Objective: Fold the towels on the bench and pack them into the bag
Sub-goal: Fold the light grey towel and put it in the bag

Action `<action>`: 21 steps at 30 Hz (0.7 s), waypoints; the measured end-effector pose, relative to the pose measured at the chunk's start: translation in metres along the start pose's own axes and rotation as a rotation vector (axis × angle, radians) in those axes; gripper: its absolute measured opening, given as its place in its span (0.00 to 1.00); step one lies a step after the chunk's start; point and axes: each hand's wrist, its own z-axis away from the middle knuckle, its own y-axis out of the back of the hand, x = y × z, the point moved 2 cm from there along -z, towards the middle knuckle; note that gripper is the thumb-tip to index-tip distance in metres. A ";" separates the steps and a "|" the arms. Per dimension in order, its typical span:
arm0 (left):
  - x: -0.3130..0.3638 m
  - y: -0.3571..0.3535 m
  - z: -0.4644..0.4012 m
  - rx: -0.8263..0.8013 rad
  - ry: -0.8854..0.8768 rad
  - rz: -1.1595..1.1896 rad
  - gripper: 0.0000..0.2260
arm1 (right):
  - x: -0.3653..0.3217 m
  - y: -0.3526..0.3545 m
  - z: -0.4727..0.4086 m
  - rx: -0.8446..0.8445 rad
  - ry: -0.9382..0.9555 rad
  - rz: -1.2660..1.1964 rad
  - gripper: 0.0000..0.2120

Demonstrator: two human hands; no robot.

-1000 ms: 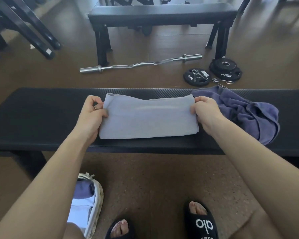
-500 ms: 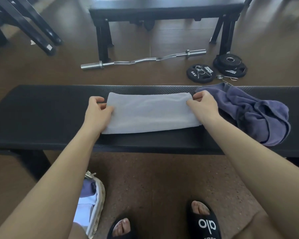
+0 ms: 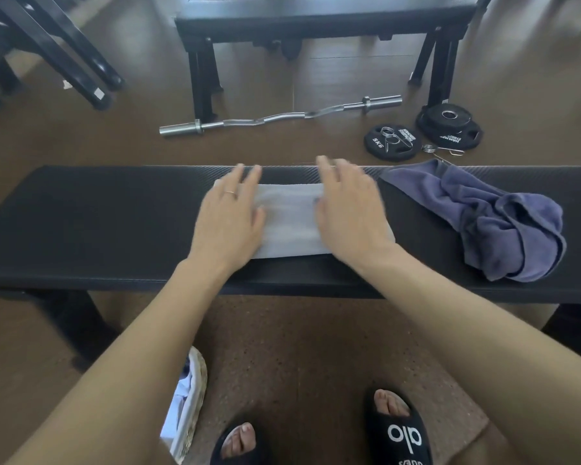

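A pale grey towel (image 3: pixel 291 219) is seen folded into a band on the bench (image 3: pixel 98 223), and folded cloth is already visible inside the bag (image 3: pixel 190 402) on the floor at the lower left, so the task is judged partly done. A purple towel (image 3: pixel 497 216) is left crumpled at the right, untouched. The left hand (image 3: pixel 227 218) and right hand (image 3: pixel 348 213) are laid flat with fingers straight on the grey towel's two ends; nothing is gripped, and only its middle strip is left showing between them
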 end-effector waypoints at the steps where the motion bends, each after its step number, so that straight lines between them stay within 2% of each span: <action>1: 0.008 -0.006 -0.001 -0.076 -0.050 -0.015 0.26 | -0.016 -0.004 0.003 -0.067 0.089 -0.069 0.28; 2: 0.011 -0.013 0.000 -0.160 -0.047 -0.018 0.26 | -0.026 -0.011 0.008 -0.156 0.138 -0.099 0.27; 4: 0.002 -0.026 0.007 -0.302 0.055 -0.036 0.26 | -0.021 -0.024 0.019 -0.341 0.117 -0.042 0.27; 7: -0.023 -0.027 0.018 -0.341 0.167 -0.072 0.25 | 0.025 -0.030 0.024 -0.452 -0.033 -0.001 0.27; 13: -0.045 -0.013 0.033 -0.325 0.303 0.097 0.27 | 0.056 -0.021 0.033 -0.472 -0.134 0.024 0.27; 15: -0.045 -0.005 0.030 -0.258 0.366 0.236 0.27 | 0.049 -0.018 0.030 -0.390 -0.151 0.110 0.27; 18: -0.046 0.008 0.024 -0.213 0.460 0.379 0.28 | 0.018 -0.007 0.027 -0.217 -0.045 0.128 0.25; 21: -0.046 0.016 0.022 -0.229 0.556 0.440 0.25 | -0.020 -0.001 0.029 -0.169 0.112 -0.137 0.25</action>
